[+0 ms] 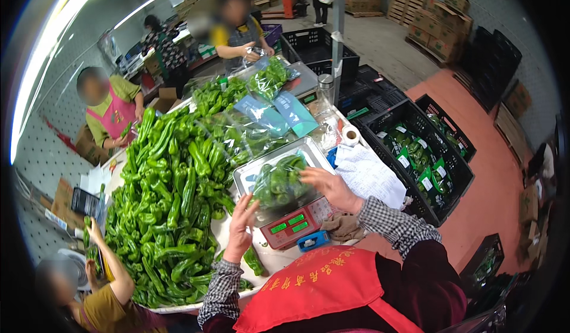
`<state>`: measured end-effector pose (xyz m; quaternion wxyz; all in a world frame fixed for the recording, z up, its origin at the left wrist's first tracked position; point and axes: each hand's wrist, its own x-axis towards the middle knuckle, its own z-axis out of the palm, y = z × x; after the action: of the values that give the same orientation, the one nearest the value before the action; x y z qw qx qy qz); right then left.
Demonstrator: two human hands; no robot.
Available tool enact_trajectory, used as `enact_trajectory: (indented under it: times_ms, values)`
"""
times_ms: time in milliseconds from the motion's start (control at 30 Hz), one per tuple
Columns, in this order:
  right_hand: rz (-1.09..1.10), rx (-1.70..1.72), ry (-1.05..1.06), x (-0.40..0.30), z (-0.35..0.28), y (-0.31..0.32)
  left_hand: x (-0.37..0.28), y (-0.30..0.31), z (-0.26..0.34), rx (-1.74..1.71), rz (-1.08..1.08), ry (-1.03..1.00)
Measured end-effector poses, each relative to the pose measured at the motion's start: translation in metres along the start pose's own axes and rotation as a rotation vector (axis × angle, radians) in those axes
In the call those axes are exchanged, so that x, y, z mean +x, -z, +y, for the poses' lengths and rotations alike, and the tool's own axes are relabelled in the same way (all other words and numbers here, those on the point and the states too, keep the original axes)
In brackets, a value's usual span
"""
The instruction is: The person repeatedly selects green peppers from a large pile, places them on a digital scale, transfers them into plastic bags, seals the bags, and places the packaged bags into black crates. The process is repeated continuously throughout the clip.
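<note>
A clear plastic bag of green peppers [278, 179] rests on the metal pan [242, 177] of a red digital scale [289, 226] with lit green displays. My left hand [241, 228] is at the pan's near left side, fingers spread and holding nothing. On the other side, my right hand [334, 188] has its fingers extended at the bag's edge; whether they touch it I cannot tell. A large heap of loose long green peppers [164, 217] covers the table to the left. One loose pepper [254, 261] lies beside my left wrist.
Printed plastic bags [296, 112] lie beyond the scale. To its right are a handwritten paper sheet [367, 172], a label roll [350, 135] and a brown cloth [343, 227]. A black crate [458, 188] holds packed bags. Co-workers [118, 115] stand around the table. A metal post [338, 34] rises behind.
</note>
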<state>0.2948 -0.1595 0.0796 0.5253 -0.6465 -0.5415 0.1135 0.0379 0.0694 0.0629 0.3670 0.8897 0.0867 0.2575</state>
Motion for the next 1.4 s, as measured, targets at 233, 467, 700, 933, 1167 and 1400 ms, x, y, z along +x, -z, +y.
enact_trajectory:
  times_ms: [233,467,700,933,1167,1400]
  values:
    - [0.209,0.298,0.132,0.069,-0.091,0.027,0.08,0.044,0.078,-0.596,0.394,0.046]
    - [0.222,0.619,0.007,0.103,-0.065,0.028,0.13,0.046,0.075,-0.741,0.474,0.104]
    - [0.305,0.578,-0.1,0.097,-0.023,0.014,0.13,0.03,0.056,-0.5,0.524,0.113]
    - [0.437,0.551,-0.647,0.008,0.065,-0.051,0.057,-0.052,-0.057,-0.498,0.366,0.608]
    - [0.288,0.232,-0.704,-0.007,0.072,-0.063,0.026,-0.071,-0.083,0.246,0.293,0.564]
    - [0.213,-0.083,-0.62,-0.005,0.11,-0.058,0.034,-0.051,-0.068,0.588,0.234,0.392]
